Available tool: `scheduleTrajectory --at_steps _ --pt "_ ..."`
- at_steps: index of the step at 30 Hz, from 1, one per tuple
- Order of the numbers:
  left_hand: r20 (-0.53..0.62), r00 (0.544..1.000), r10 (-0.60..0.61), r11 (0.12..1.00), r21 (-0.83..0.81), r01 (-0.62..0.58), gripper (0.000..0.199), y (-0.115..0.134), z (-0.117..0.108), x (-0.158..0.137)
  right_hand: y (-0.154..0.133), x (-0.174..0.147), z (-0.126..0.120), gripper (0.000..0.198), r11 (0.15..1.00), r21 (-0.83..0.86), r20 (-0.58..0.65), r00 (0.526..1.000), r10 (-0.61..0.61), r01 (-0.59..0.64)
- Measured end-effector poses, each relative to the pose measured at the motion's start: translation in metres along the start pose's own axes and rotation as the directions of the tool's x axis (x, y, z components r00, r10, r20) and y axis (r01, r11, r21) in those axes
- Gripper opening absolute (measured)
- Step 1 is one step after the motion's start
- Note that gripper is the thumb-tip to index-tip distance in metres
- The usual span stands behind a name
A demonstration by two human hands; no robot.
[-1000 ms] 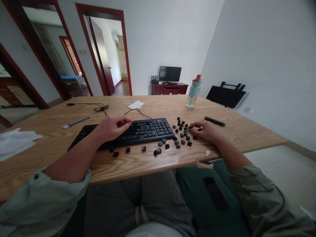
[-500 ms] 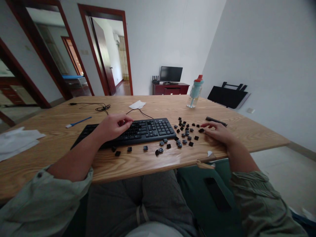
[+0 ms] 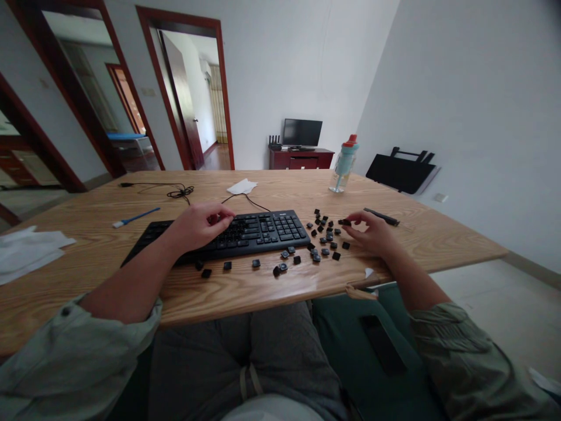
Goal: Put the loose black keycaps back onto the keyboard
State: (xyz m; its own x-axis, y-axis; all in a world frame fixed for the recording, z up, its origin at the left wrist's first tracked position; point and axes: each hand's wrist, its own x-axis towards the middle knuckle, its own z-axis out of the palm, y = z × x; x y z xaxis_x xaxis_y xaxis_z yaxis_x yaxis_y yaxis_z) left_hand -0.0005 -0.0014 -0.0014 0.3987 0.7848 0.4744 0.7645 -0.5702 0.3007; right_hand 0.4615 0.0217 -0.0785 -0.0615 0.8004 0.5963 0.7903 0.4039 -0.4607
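Observation:
A black keyboard (image 3: 280,229) lies across the table, with keys standing on its right part and dark bare key places left of the middle. My left hand (image 3: 204,225) rests over its left half, fingertips drawn together; whatever they hold, if anything, is hidden. To the right of the keyboard are several loose black keycaps (image 3: 325,252), some upside down. My right hand (image 3: 370,233) is at the right side of this scatter, its thumb and fingers closed on a dark keycap (image 3: 344,222). More keycaps (image 3: 256,264) lie in front of the keyboard.
A clear bottle with a red lid (image 3: 344,164) stands at the back right. Behind my right hand is a long black strip (image 3: 382,217). A blue brush (image 3: 135,217), white tissues (image 3: 33,254) and a coiled cable (image 3: 179,192) lie left. The table's front edge runs below my forearms.
My right hand has moved a little left, its thumb and fingers now together at a keycap. My left hand stays over the keyboard. The view has shifted slightly.

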Motion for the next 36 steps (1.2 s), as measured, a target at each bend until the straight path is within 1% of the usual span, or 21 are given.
scheduleTrajectory --at_steps 3,6,9,12,14,16,18,20,22,25,28,32,36 --pt "0.004 1.0 -0.015 1.0 0.001 0.015 0.043 -0.001 0.001 0.0 -0.001 0.001 0.004 0.034 0.997 -0.023 -0.044 0.997 -0.07 0.069" --pt "0.008 1.0 -0.011 1.0 0.005 0.011 0.042 -0.002 0.002 0.0 0.002 0.001 0.005 0.033 0.994 -0.039 -0.043 0.994 -0.104 0.102" --pt "0.019 1.0 -0.004 1.0 0.004 0.004 0.041 -0.002 0.002 0.001 0.002 0.001 0.005 0.032 0.994 -0.031 -0.037 0.994 -0.105 0.104" --pt "0.027 1.0 -0.01 1.0 0.004 0.01 0.04 -0.002 0.002 0.001 -0.001 -0.001 0.004 0.033 0.997 -0.003 -0.021 0.997 -0.079 0.079" --pt "0.023 1.0 -0.014 1.0 0.003 0.014 0.04 -0.002 0.002 0.001 -0.003 -0.002 0.001 0.033 0.998 0.023 0.02 0.998 -0.057 0.057" --pt "0.015 1.0 -0.009 1.0 0.0 0.009 0.041 -0.002 0.002 0.0 -0.005 -0.004 -0.002 0.031 0.998 0.038 0.096 0.994 -0.054 0.051" --pt "0.01 1.0 -0.008 1.0 0.002 0.008 0.042 -0.001 0.001 0.0 -0.007 -0.005 -0.007 0.028 0.997 0.036 0.181 0.981 -0.073 0.068" --pt "0.007 1.0 -0.005 1.0 0.005 0.005 0.041 0.0 0.001 0.0 -0.007 -0.006 -0.012 0.027 0.997 0.019 0.236 0.968 -0.083 0.081" --pt "0.002 1.0 0.0 1.0 0.004 0.0 0.04 0.0 0.001 0.0 -0.006 -0.007 -0.016 0.028 0.997 -0.008 0.249 0.966 -0.068 0.072" --pt "-0.005 1.0 -0.003 1.0 0.004 0.003 0.039 -0.002 -0.001 -0.001 0.0 -0.008 -0.019 0.032 0.999 -0.047 0.265 0.964 -0.013 0.027" --pt "-0.036 0.999 -0.022 1.0 0.011 0.022 0.039 -0.005 -0.006 -0.001 0.008 -0.01 -0.021 0.034 0.996 -0.084 0.336 0.941 0.038 -0.01" --pt "-0.074 0.996 -0.052 0.999 0.005 0.053 0.042 -0.009 -0.012 -0.002 0.014 -0.008 -0.022 0.031 0.988 -0.155 0.408 0.911 0.068 -0.005" --pt "-0.077 0.995 -0.069 0.998 0.01 0.07 0.042 -0.011 -0.014 -0.003 0.014 -0.009 -0.022 0.031 0.986 -0.167 0.419 0.906 0.064 0.008"
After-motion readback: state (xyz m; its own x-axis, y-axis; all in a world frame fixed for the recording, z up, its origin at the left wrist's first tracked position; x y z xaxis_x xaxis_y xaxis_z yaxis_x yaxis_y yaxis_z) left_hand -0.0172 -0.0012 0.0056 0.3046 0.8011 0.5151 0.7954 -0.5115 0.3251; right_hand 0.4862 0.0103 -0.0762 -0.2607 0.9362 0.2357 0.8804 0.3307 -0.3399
